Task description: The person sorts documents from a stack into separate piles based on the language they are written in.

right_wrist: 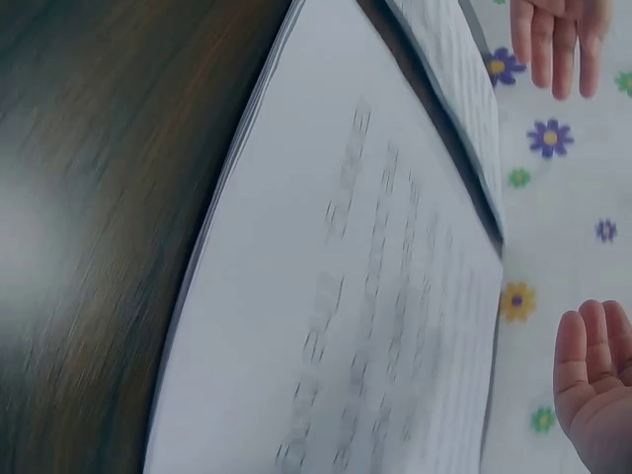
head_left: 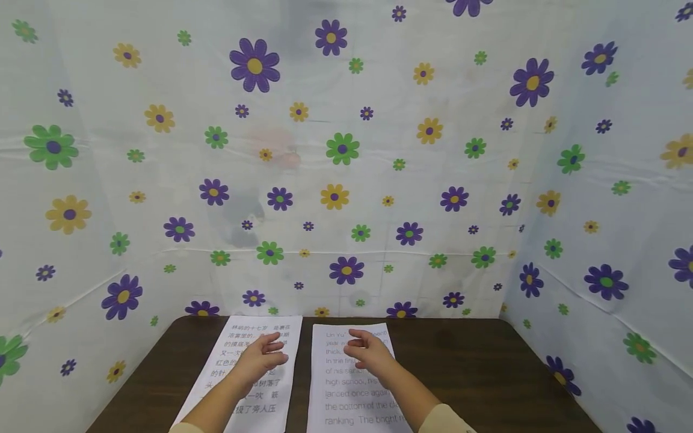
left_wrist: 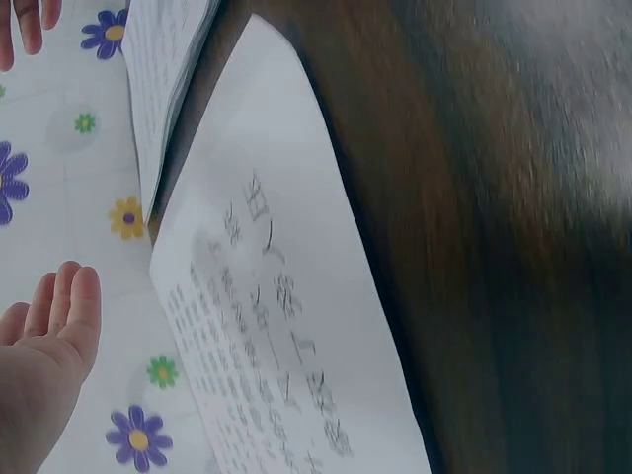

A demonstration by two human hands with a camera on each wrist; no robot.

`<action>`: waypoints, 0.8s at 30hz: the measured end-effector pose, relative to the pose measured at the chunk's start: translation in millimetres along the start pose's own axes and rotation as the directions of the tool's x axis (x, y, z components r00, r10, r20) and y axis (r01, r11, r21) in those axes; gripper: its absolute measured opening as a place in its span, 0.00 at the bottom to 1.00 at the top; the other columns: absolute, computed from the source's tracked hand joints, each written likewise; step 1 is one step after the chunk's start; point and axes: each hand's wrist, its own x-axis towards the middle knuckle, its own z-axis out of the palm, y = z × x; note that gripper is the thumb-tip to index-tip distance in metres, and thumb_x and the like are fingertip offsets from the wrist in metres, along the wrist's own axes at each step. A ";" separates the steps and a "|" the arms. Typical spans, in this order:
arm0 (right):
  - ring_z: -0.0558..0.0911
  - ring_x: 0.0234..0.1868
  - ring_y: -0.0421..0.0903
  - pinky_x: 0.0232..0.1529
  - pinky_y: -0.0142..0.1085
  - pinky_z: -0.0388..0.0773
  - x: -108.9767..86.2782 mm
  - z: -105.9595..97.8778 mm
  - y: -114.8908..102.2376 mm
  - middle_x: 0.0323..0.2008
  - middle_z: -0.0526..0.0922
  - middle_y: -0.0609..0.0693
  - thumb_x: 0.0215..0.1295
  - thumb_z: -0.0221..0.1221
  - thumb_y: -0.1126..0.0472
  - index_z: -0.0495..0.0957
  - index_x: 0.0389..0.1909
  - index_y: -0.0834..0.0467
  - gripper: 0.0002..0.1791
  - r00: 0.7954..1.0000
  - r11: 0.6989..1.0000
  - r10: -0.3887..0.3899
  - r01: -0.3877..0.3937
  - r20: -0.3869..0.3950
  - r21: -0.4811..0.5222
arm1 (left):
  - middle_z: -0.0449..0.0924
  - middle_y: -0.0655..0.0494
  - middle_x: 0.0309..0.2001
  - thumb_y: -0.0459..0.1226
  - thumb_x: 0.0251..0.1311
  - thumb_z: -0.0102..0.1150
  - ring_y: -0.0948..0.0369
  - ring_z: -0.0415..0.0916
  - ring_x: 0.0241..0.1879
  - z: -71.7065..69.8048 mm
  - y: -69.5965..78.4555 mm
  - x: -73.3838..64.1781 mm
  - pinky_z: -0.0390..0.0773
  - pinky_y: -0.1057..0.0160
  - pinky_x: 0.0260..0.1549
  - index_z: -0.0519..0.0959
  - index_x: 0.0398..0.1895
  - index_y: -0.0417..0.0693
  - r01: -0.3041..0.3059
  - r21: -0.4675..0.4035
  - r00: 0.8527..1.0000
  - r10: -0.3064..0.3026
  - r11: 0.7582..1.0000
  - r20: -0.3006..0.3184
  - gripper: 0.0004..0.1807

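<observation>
My left hand [head_left: 263, 356] is held over a sheet of printed Chinese text [head_left: 254, 394], its fingers relaxed and spread a little, with nothing in them. Over a second printed sheet, in English [head_left: 354, 403], hovers my right hand [head_left: 372, 353], likewise loose and holding nothing. The two hands face each other across the gap between the papers. In the left wrist view, the left palm [left_wrist: 44, 360] shows beside the Chinese sheet [left_wrist: 267, 296]. The right wrist view has the right palm [right_wrist: 597, 385] to the right of the English pages [right_wrist: 326, 257], which look like a thin stack.
Both papers lie side by side on a dark wood-grain table [head_left: 460, 373]. A white cloth with purple, green and yellow flowers [head_left: 379, 198] hangs behind the table and along both sides, close to its back edge.
</observation>
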 end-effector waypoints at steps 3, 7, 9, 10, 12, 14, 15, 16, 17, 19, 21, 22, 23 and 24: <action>0.81 0.52 0.55 0.49 0.47 0.83 -3.2 -12.1 6.9 0.58 0.76 0.66 0.64 0.62 0.54 0.65 0.68 0.64 0.34 1.000 1.000 0.011 -0.011 -0.023 -0.007 | 0.72 0.30 0.61 0.31 0.52 0.64 0.41 0.77 0.56 8.0 -0.3 1.1 0.80 0.48 0.53 0.63 0.68 0.30 0.002 -0.007 1.000 -0.002 1.000 0.014 0.38; 0.81 0.53 0.57 0.49 0.49 0.83 -7.7 -26.8 15.5 0.59 0.75 0.68 0.64 0.62 0.54 0.65 0.68 0.66 0.35 0.999 1.000 0.016 -0.017 -0.049 -0.010 | 0.72 0.29 0.61 0.31 0.51 0.64 0.40 0.76 0.57 17.3 -0.3 1.8 0.79 0.46 0.54 0.63 0.68 0.30 0.001 -0.021 0.999 0.000 1.000 0.044 0.38; 0.81 0.53 0.57 0.49 0.50 0.83 -9.6 -33.9 20.0 0.58 0.76 0.68 0.64 0.62 0.54 0.65 0.68 0.67 0.35 0.998 1.000 0.017 -0.018 -0.064 -0.014 | 0.72 0.29 0.61 0.31 0.51 0.64 0.40 0.76 0.56 21.6 -0.2 2.3 0.79 0.46 0.55 0.62 0.68 0.29 0.000 -0.026 0.998 0.001 1.000 0.058 0.39; 0.81 0.53 0.56 0.49 0.50 0.83 -10.8 -37.3 21.9 0.57 0.76 0.67 0.64 0.62 0.54 0.64 0.68 0.67 0.35 0.997 1.000 0.020 -0.021 -0.071 -0.013 | 0.72 0.29 0.61 0.31 0.51 0.64 0.41 0.77 0.56 23.7 -0.1 2.7 0.79 0.46 0.55 0.62 0.68 0.29 0.000 -0.025 0.998 0.002 1.000 0.062 0.39; 0.81 0.52 0.55 0.49 0.51 0.83 -13.0 -43.5 26.2 0.56 0.77 0.65 0.64 0.62 0.54 0.64 0.67 0.67 0.35 0.996 0.999 0.027 -0.028 -0.086 -0.017 | 0.72 0.29 0.61 0.31 0.51 0.64 0.41 0.77 0.55 27.9 0.1 3.2 0.79 0.46 0.54 0.62 0.68 0.29 -0.001 -0.021 0.997 0.002 1.000 0.072 0.39; 0.81 0.51 0.54 0.49 0.51 0.83 -14.8 -48.8 31.2 0.55 0.77 0.64 0.64 0.62 0.54 0.64 0.67 0.68 0.36 0.995 0.999 0.033 -0.035 -0.099 -0.020 | 0.72 0.29 0.61 0.31 0.50 0.63 0.41 0.78 0.55 31.9 0.5 3.0 0.80 0.47 0.53 0.62 0.68 0.28 0.002 -0.014 0.997 -0.001 1.000 0.079 0.39; 0.81 0.51 0.53 0.49 0.52 0.83 -15.9 -51.1 33.4 0.55 0.77 0.64 0.64 0.62 0.54 0.64 0.67 0.69 0.36 0.994 0.999 0.034 -0.036 -0.104 -0.020 | 0.72 0.28 0.61 0.31 0.50 0.63 0.41 0.78 0.54 33.9 0.6 2.8 0.80 0.47 0.53 0.62 0.67 0.28 0.002 -0.009 0.997 -0.001 1.000 0.082 0.39; 0.81 0.50 0.53 0.49 0.52 0.82 -16.8 -53.2 35.9 0.55 0.77 0.64 0.64 0.62 0.54 0.63 0.67 0.69 0.36 0.993 0.999 0.036 -0.039 -0.109 -0.021 | 0.72 0.28 0.60 0.31 0.50 0.63 0.41 0.78 0.54 35.8 0.5 2.6 0.80 0.47 0.53 0.62 0.67 0.28 0.005 -0.003 0.996 -0.005 1.000 0.086 0.39; 0.81 0.50 0.52 0.48 0.51 0.83 -17.7 -55.1 38.2 0.54 0.77 0.65 0.64 0.62 0.54 0.63 0.67 0.70 0.36 0.993 0.999 0.036 -0.039 -0.115 -0.023 | 0.72 0.28 0.60 0.31 0.50 0.63 0.41 0.78 0.54 37.7 0.3 2.4 0.80 0.47 0.53 0.62 0.67 0.27 0.009 0.003 0.996 -0.009 1.000 0.088 0.40; 0.81 0.49 0.52 0.47 0.51 0.83 -19.6 -58.4 42.6 0.54 0.77 0.65 0.64 0.61 0.55 0.63 0.67 0.71 0.36 0.992 0.999 0.038 -0.042 -0.120 -0.027 | 0.72 0.28 0.60 0.32 0.50 0.64 0.41 0.78 0.55 41.1 -0.8 2.0 0.81 0.48 0.52 0.62 0.67 0.27 0.014 0.015 0.995 -0.015 1.000 0.094 0.40; 0.81 0.49 0.53 0.46 0.51 0.82 -22.1 -61.4 46.0 0.54 0.77 0.66 0.65 0.61 0.56 0.62 0.67 0.72 0.36 0.991 0.999 0.039 -0.043 -0.126 -0.031 | 0.71 0.28 0.60 0.32 0.50 0.63 0.40 0.77 0.55 44.0 -2.7 2.1 0.81 0.48 0.52 0.61 0.67 0.26 0.019 0.024 0.994 -0.022 1.000 0.103 0.40; 0.81 0.49 0.53 0.46 0.52 0.82 -23.3 -62.8 47.7 0.54 0.77 0.66 0.65 0.60 0.56 0.62 0.67 0.73 0.36 0.991 0.998 0.042 -0.046 -0.130 -0.033 | 0.71 0.27 0.60 0.32 0.50 0.63 0.39 0.76 0.56 45.4 -3.8 2.1 0.81 0.48 0.52 0.61 0.67 0.26 0.022 0.025 0.994 -0.025 0.999 0.110 0.40; 0.81 0.50 0.55 0.45 0.52 0.82 -24.7 -64.2 49.2 0.53 0.77 0.67 0.65 0.60 0.57 0.62 0.66 0.74 0.35 0.990 0.998 0.043 -0.047 -0.133 -0.032 | 0.70 0.26 0.60 0.32 0.51 0.63 0.39 0.76 0.56 46.8 -5.0 2.1 0.81 0.47 0.52 0.61 0.67 0.25 0.027 0.024 0.993 -0.029 0.999 0.118 0.40; 0.81 0.50 0.57 0.45 0.52 0.82 -26.0 -65.5 50.8 0.54 0.77 0.68 0.66 0.59 0.58 0.62 0.66 0.74 0.35 0.989 0.998 0.048 -0.054 -0.137 -0.039 | 0.70 0.26 0.60 0.32 0.51 0.63 0.38 0.75 0.56 48.2 -6.2 2.1 0.81 0.47 0.52 0.60 0.67 0.25 0.032 0.023 0.991 -0.035 0.999 0.127 0.40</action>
